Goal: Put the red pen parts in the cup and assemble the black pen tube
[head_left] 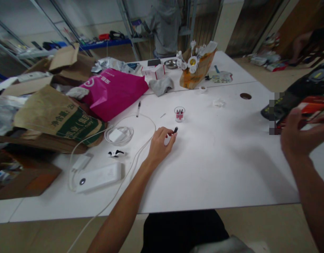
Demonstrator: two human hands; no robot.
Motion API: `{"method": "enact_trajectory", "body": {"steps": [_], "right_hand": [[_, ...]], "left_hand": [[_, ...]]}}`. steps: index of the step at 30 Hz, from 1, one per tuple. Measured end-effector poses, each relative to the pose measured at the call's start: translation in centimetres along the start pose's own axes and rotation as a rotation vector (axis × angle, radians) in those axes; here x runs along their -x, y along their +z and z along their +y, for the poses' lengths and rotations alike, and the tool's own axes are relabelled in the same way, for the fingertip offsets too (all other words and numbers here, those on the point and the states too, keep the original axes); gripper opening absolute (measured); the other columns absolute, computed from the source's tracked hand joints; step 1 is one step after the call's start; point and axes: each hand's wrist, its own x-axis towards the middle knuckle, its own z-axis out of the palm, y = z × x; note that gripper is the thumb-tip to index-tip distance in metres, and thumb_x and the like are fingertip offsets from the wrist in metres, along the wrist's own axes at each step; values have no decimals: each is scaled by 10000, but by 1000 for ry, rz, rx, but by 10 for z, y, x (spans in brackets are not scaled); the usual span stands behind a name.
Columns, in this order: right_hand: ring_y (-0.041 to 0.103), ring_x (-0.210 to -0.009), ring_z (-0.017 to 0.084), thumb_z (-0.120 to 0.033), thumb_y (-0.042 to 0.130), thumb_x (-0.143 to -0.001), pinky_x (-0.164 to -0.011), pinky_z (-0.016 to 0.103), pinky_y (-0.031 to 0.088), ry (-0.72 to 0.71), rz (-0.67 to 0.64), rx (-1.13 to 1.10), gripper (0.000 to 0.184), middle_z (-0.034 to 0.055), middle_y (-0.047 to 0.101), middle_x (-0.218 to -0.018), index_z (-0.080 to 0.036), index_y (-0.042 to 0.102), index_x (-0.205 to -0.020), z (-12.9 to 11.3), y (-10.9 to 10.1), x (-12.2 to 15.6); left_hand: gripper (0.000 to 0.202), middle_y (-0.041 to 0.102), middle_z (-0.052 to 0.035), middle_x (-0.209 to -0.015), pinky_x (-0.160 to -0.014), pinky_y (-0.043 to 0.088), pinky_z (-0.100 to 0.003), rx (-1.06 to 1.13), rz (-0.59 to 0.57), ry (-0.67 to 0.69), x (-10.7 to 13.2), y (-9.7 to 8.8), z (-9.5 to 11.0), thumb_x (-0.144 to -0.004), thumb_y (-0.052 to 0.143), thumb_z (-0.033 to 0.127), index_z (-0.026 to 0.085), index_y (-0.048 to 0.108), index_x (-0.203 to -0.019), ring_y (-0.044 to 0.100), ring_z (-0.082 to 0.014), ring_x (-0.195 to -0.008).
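- Left hand (159,143): pinching small dark piece (176,130), mid-table (217,158)
- Right hand (300,135): at right edge, grip unclear, blurred
- Brown sack (56,116): green label, print unreadable

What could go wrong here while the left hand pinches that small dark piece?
The small dark piece sits only at the fingertips of the left hand, so it might slip and roll. The small clear cup stands close ahead and could tip. The white cable beside the wrist could snag.
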Motion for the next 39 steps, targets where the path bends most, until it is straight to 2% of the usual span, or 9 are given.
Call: {"method": "enact_trajectory", "body": {"steps": [2,5,9,12,19,24,28,31,39], "right_hand": [[706,-1108,342,-979,692,-963,-1004,651,524,-248,-84,-227,1014,266,701,-1261,-140,712,-1531,-46,9,21],[572,-787,211,-720,551,-1218,-836,499,517,-184,-177,-427,558,104,638,-1063,-225,751,-1380,-116,31,52],[596,-809,205,-610,533,-1253,-783,392,517,-23,-459,-593,406,18,574,-945,-269,745,-1318,-192,56,92],[598,-835,204,-602,497,-1266,-800,375,532,58,-637,-685,401,10,588,-933,-291,750,-1276,-221,68,118],[814,-849,190,-659,748,-1155,-842,388,684,342,-737,-899,401,20,822,-1027,-281,703,-1282,-227,73,154],[890,-755,248,-670,899,-1038,-728,394,747,540,-770,-944,460,44,900,-948,-259,695,-1062,-226,66,155],[751,-517,173,-671,906,-1035,-495,298,585,524,-863,-901,464,16,832,-759,-240,754,-953,-223,60,152],[629,-470,129,-669,921,-1023,-450,283,483,485,-883,-892,461,-21,726,-658,-245,794,-894,-220,59,152],[771,-760,159,-562,920,-1051,-700,318,674,382,-920,-910,298,22,825,-941,-270,906,-1109,-221,62,155]], "left_hand": [[103,765,-61,-1019,-876,570,-359,14,10,7,0,1,1,-1190,707,294,209,714,-1132,699,-200,-928],[75,785,-55,-1028,-877,594,-343,34,36,38,0,1,1,-1191,725,284,210,717,-1191,744,-193,-951],[83,804,-45,-1007,-854,615,-330,23,73,85,-1,-1,4,-1185,750,292,214,725,-1202,768,-185,-927],[77,798,-37,-988,-834,622,-327,24,82,94,-2,-3,7,-1178,762,287,217,733,-1191,768,-184,-905],[103,797,-43,-1026,-884,658,-325,66,69,93,-2,-3,17,-1143,802,201,220,752,-1231,778,-185,-960],[145,814,-63,-1095,-908,684,-322,61,79,85,-2,-3,21,-1125,818,168,218,765,-1251,806,-191,-1019],[131,804,-56,-1085,-892,692,-309,77,109,65,-4,-3,22,-1122,827,180,218,780,-1239,804,-177,-989],[105,802,-55,-1066,-858,690,-305,81,130,48,-5,-4,23,-1132,824,216,218,788,-1231,792,-171,-958],[116,822,-65,-1098,-867,700,-319,87,117,44,-5,-5,27,-1130,827,218,223,802,-1243,802,-180,-993]]}}
